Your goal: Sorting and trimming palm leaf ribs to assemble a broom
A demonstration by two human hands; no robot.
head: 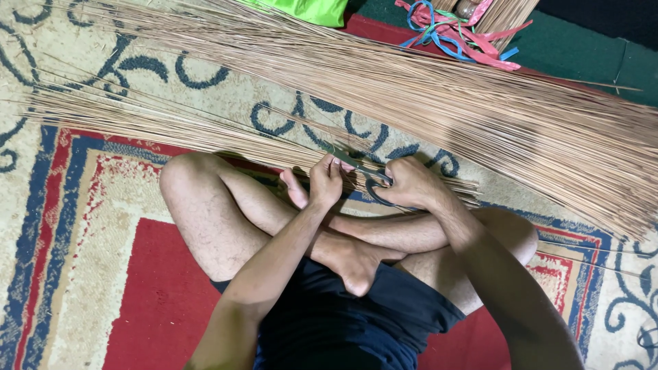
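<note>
Your right hand [411, 183] is closed through the dark loop handles of the scissors [367, 177], whose metal blades point up and left toward the sticks. Your left hand [325, 181] is curled shut around a small bunch of those sticks [205, 130] just left of the blades, thumb and fingers wrapped tight. The scissors sit between your two hands, just beyond your crossed shins, their long axis slanting from near right to far left.

The sticks are thin, stiff, pale brown ribs. The bunch you hold runs long and nearly level, fanning out toward the left. A much bigger sheaf [445, 103] lies beyond it, slanting from far left down to the right edge, its strands dense and straight.

You sit cross-legged in dark shorts [343, 322] on a woven rug [89, 274] with red fields, blue borders and cream scrollwork. At the far side lie a bright green bag [308, 9] and a tangle of pink and blue ribbons [459, 34] on a dark green floor [582, 48].
</note>
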